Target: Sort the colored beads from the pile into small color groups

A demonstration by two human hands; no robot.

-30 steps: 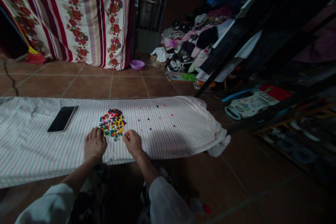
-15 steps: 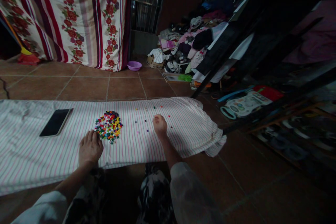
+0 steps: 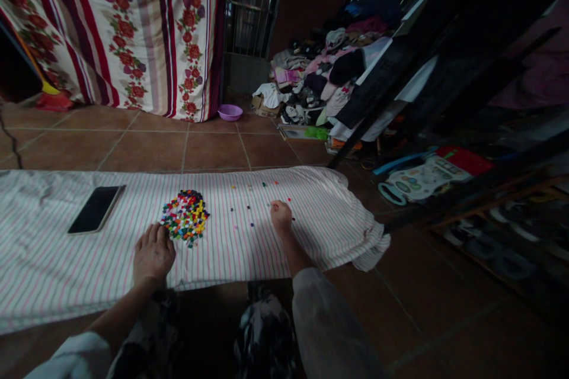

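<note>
A heap of small multicoloured beads or blocks (image 3: 186, 216) lies on the striped cloth (image 3: 222, 254). My left hand (image 3: 154, 253) rests flat, palm down, with its fingertips against the heap's near left edge. To the right, my right hand (image 3: 281, 216) is low over the cloth with its fingers pinched together; whatever they hold is hidden. Just left of those fingers shows a tiny pale piece (image 3: 268, 205). Single pieces lie spaced apart around it, among them a green piece (image 3: 264, 184), a red piece (image 3: 289, 199) and a dark blue piece (image 3: 252, 225).
A phone (image 3: 95, 209) with a dark screen lies on the cloth's left part. Beyond, on the tiled floor, are a purple basin (image 3: 230, 112) and a large pile of clothes (image 3: 329, 68). A white and red plastic toy (image 3: 427, 174) stands past the right end.
My right hand has shifted a little to the right, and a tiny pale piece now shows beside its fingertips. My left hand stays by the heap. The view has moved slightly.
</note>
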